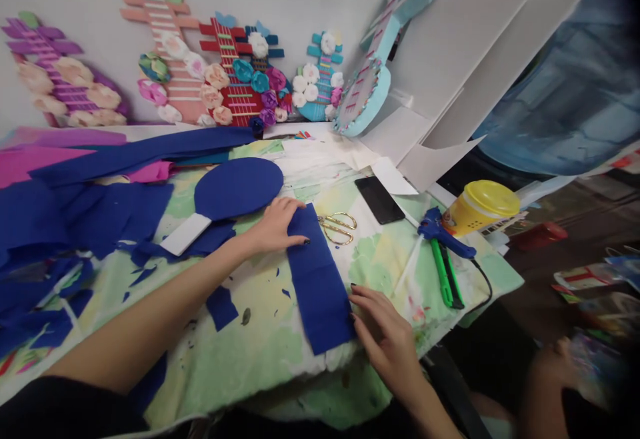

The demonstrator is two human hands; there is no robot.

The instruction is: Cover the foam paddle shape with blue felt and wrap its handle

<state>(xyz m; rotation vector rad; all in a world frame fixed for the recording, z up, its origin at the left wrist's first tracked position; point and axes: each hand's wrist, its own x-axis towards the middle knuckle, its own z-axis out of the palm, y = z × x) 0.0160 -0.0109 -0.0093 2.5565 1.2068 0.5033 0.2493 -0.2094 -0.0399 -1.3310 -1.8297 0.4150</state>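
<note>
Blue strip (323, 286) lies on the tabletop (250, 356) under your spread left hand (279, 224); your right hand (387, 332), fingers loosely parted, touches its near right edge. Best keep pressure light and even, so the strip lies flat and straight. Count: one strip, one oval (239, 188) beyond your left hand, one pair of scissors (339, 229) just right of that hand, one phone (380, 200) beyond your right hand.

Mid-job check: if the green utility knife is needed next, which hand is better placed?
Probably the right hand: it is nearer the green utility knife and only at the edge of the blue strip. The left hand is farther off, resting on the strip's far end.
</note>
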